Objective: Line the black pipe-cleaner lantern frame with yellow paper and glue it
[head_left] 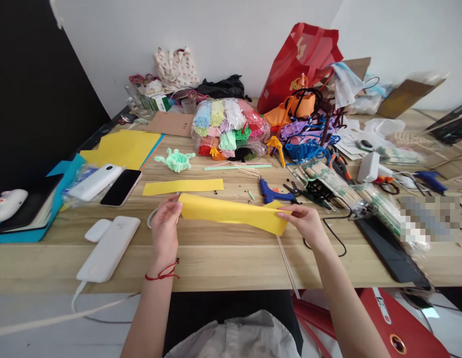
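Note:
A piece of yellow paper is stretched between my two hands above the front of the wooden table. My left hand pinches its left end. At the right end, where the paper bends over on itself, my right hand grips it between thumb and fingers. Just behind it lies a flat yellow paper strip. A blue glue gun rests behind the right part of the paper. Below my right hand, a thin clear stick juts over the table's front edge.
A white power bank and a phone lie at the left. Behind stand a mint-green pipe-cleaner piece and bagged pipe cleaners. Pliers, wrapped stick bundles and a dark tablet crowd the right.

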